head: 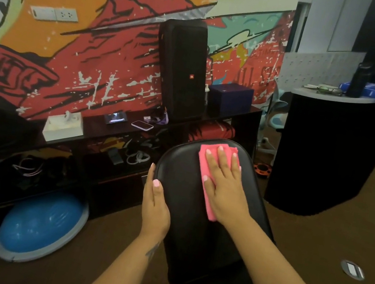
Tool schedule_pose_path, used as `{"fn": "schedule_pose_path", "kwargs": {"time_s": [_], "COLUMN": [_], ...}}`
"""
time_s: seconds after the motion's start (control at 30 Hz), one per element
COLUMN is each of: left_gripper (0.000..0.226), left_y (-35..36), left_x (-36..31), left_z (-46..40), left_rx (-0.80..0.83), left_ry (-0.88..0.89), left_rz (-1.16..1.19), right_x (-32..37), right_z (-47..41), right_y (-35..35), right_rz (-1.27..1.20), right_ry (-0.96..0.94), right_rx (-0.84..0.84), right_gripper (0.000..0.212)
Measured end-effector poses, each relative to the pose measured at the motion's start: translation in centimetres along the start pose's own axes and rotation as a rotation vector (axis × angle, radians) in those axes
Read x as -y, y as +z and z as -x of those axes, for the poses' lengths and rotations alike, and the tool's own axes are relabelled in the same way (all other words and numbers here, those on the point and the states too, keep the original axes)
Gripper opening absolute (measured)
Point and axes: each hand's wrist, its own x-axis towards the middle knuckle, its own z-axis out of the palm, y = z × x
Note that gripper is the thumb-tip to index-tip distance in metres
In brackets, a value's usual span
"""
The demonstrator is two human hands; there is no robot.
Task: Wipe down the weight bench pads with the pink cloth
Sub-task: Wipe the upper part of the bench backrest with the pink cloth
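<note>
The black weight bench pad (pixel 185 166) runs away from me up the middle of the view, its rounded far end near the shelf. The pink cloth (pixel 205 162), folded, lies flat on the pad's far right part. My right hand (pixel 223 187) presses palm-down on the cloth with fingers spread, covering most of it. My left hand (pixel 156 203) grips the pad's left edge, thumb on top.
A low dark shelf (pixel 100 125) along the mural wall holds a tissue box (pixel 63 126), a phone (pixel 142 125) and a tall black speaker (pixel 182 72). A blue balance dome (pixel 40 226) lies on the floor at left. A black counter (pixel 327 149) stands right.
</note>
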Motion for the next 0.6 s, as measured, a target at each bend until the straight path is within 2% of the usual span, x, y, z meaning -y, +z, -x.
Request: {"fn": "schedule_pose_path", "kwargs": {"time_s": [0.1, 0.2, 0.3, 0.47, 0.6], "left_gripper": [0.056, 0.052, 0.043, 0.056, 0.057], "left_y": [0.0, -0.1, -0.1, 0.0, 0.1], "left_x": [0.1, 0.1, 0.0, -0.2, -0.6], "left_z": [-0.2, -0.3, -0.2, -0.1, 0.2], "left_rx": [-0.014, -0.029, -0.016, -0.033, -0.021], "left_ry": [0.019, 0.052, 0.073, 0.020, -0.008], "left_rz": [-0.003, 0.016, 0.014, -0.019, -0.010], "right_x": [2.7, 4.8, 4.2, 0.0, -2.1], "right_z": [-1.9, -1.5, 0.7, 2.3, 0.7], "right_y": [0.0, 0.5, 1.0, 0.9, 0.0], "right_rz": [0.030, 0.045, 0.041, 0.021, -0.009], "right_ry": [-0.069, -0.230, -0.346, -0.284, -0.121], "right_rx": [0.017, 0.052, 0.060, 0.033, -0.030], "right_gripper": [0.056, 0.057, 0.054, 0.055, 0.054]}}
